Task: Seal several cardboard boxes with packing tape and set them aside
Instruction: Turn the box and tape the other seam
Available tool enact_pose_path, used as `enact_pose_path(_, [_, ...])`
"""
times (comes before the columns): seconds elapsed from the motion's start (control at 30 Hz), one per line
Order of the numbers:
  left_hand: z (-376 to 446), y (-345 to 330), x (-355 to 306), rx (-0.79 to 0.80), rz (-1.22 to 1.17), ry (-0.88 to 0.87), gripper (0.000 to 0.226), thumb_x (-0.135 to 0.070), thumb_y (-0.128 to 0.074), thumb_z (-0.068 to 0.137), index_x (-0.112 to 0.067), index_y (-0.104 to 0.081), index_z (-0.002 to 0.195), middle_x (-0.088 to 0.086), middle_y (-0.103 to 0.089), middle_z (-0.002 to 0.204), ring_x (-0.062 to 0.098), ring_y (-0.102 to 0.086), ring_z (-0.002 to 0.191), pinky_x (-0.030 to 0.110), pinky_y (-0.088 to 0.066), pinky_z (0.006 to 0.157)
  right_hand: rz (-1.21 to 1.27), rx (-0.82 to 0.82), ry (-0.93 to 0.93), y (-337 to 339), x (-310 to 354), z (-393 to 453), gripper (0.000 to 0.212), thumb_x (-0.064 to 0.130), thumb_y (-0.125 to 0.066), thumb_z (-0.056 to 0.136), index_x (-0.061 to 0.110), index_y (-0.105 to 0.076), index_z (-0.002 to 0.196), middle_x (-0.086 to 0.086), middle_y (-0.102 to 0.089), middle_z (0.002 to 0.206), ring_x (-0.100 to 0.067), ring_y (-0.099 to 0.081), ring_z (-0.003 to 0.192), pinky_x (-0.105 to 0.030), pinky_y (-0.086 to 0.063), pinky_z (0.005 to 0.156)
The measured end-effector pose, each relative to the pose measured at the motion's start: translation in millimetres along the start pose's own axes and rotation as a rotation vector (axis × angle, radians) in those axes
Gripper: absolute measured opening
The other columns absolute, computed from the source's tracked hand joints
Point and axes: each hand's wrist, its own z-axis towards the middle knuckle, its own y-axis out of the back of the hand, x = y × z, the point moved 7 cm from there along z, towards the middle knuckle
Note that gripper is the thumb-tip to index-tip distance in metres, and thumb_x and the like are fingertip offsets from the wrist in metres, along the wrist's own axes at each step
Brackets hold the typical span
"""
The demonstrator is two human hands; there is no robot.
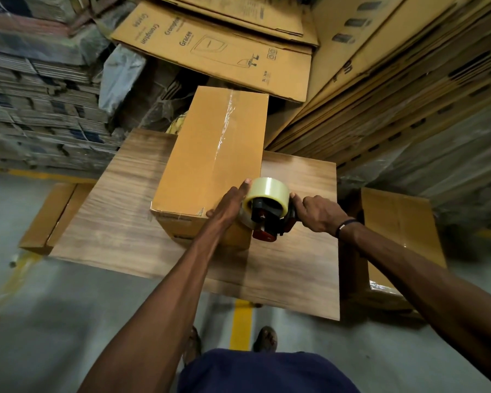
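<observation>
Printing shows on the flattened cartons (210, 56) leaning beyond the far end of the box: "Crompton" and "Gracee" can be read, beside a line drawing of an appliance and a small "SL" mark; the smaller type is too blurred to make out. On the near end face of the cardboard box (210, 154) a dark printed strip sits just under the left hand, illegible.

The box lies closed on a wood-grain table (119, 222), its long top running away from the person, with a strip of clear tape (224, 129) down its seam — wrinkled and glinting toward the far end. Its contents cannot be seen.

At the near end, the right hand (319, 212) curls around the handle of the tape dispenser (270, 219), a red-and-black tool carrying a roll of clear packing tape (268, 194) that rests at the box's near top edge. The left hand (228, 201) lies just left of the roll, fingers straight, pressing flat on the box top at that corner.

Right of the gripping hand, off the table edge, stands another box (400, 234) with tape shining on its near face — closed. Left of the table, lower down, a further carton (54, 217) lies on the grey floor (68, 321).
</observation>
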Motion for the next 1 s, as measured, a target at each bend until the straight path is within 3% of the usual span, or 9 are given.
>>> enact_pose_path(0.1, [-38, -1, -31, 0.016, -0.009, 0.0, 0.107, -0.111, -0.035, 0.057, -0.036, -0.063, 0.127, 0.01, -0.065, 0.131, 0.039, -0.056, 0.126, 0.069, -0.03, 0.114, -0.001, 0.012, 0.013, 5, 0, -1, 0.08, 0.064, -0.007, 0.105, 0.013, -0.062, 0.076, -0.01, -0.066, 0.074, -0.03, -0.063, 0.071, -0.043, -0.054, 0.072])
enact_pose_path(0.17, [-64, -6, -57, 0.055, 0.006, -0.02, 0.117, -0.11, -0.034, 0.057, -0.027, -0.063, 0.135, 0.017, -0.065, 0.132, 0.04, -0.059, 0.123, 0.064, -0.037, 0.113, -0.031, 0.01, 0.026, 11, 2, -2, 0.078, 0.061, -0.009, 0.107, 0.011, -0.062, 0.079, -0.01, -0.063, 0.074, -0.029, -0.061, 0.071, -0.039, -0.048, 0.067])
enact_pose_path(0.3, [-85, -12, -83, 0.067, 0.083, -0.047, 0.123, -0.109, -0.047, 0.047, -0.022, -0.065, 0.132, 0.01, -0.068, 0.125, 0.032, -0.064, 0.11, 0.053, -0.051, 0.103, -0.082, 0.014, 0.022, 19, 5, -4, 0.073, 0.056, -0.013, 0.109, 0.009, -0.064, 0.087, -0.014, -0.064, 0.082, -0.032, -0.062, 0.077, -0.041, -0.05, 0.071])
enact_pose_path(0.4, [-85, -10, -82, 0.014, 0.108, -0.082, 0.107, -0.107, -0.048, 0.048, -0.019, -0.074, 0.103, 0.009, -0.073, 0.105, 0.03, -0.067, 0.097, 0.049, -0.053, 0.097, -0.072, 0.036, 0.013, 15, 0, -6, 0.073, 0.057, -0.012, 0.109, 0.011, -0.063, 0.085, -0.014, -0.066, 0.083, -0.031, -0.063, 0.077, -0.044, -0.054, 0.075])
enact_pose_path(0.5, [-80, -8, -76, -0.058, 0.077, -0.099, 0.093, -0.105, -0.05, 0.052, -0.019, -0.07, 0.078, 0.008, -0.074, 0.092, 0.031, -0.066, 0.09, 0.049, -0.049, 0.095, -0.026, 0.04, 0.013, 8, -1, -4, 0.074, 0.058, -0.01, 0.108, 0.011, -0.063, 0.084, -0.014, -0.067, 0.082, -0.031, -0.063, 0.077, -0.044, -0.053, 0.075])
enact_pose_path(0.67, [-73, 2, -64, -0.134, -0.044, -0.082, 0.097, -0.104, -0.057, 0.05, -0.013, -0.07, 0.08, 0.014, -0.074, 0.094, 0.03, -0.066, 0.085, 0.043, -0.051, 0.081, 0.004, 0.044, 0.012, 5, 3, 4, 0.075, 0.059, -0.009, 0.108, 0.013, -0.061, 0.078, -0.012, -0.067, 0.077, -0.03, -0.062, 0.074, -0.044, -0.053, 0.075])
enact_pose_path(0.83, [-73, 2, -66, -0.146, -0.137, -0.111, 0.065, -0.085, -0.067, 0.067, -0.021, -0.053, 0.065, 0.004, -0.06, 0.073, 0.022, -0.052, 0.071, 0.03, -0.039, 0.063, -0.003, 0.046, 0.009, 5, 0, 8, 0.078, 0.062, -0.008, 0.106, 0.015, -0.062, 0.077, -0.011, -0.07, 0.08, -0.031, -0.064, 0.077, -0.046, -0.055, 0.078])
enact_pose_path(0.93, [-72, 5, -67, -0.137, -0.153, -0.104, 0.065, -0.08, -0.067, 0.072, -0.015, -0.061, 0.076, 0.006, -0.063, 0.078, 0.023, -0.056, 0.074, 0.029, -0.041, 0.064, 0.006, 0.075, 0.001, 12, 2, 8, 0.079, 0.061, -0.009, 0.107, 0.014, -0.063, 0.075, -0.01, -0.07, 0.077, -0.028, -0.064, 0.072, -0.045, -0.056, 0.079])
enact_pose_path(1.0, [-72, 5, -63, -0.122, -0.151, -0.062, 0.068, -0.078, -0.067, 0.079, -0.01, -0.069, 0.087, 0.007, -0.066, 0.081, 0.024, -0.059, 0.075, 0.031, -0.044, 0.067, 0.036, 0.125, 0.017, 15, 5, 5, 0.078, 0.059, -0.011, 0.109, 0.012, -0.063, 0.075, -0.009, -0.068, 0.073, -0.024, -0.062, 0.063, -0.04, -0.057, 0.071])
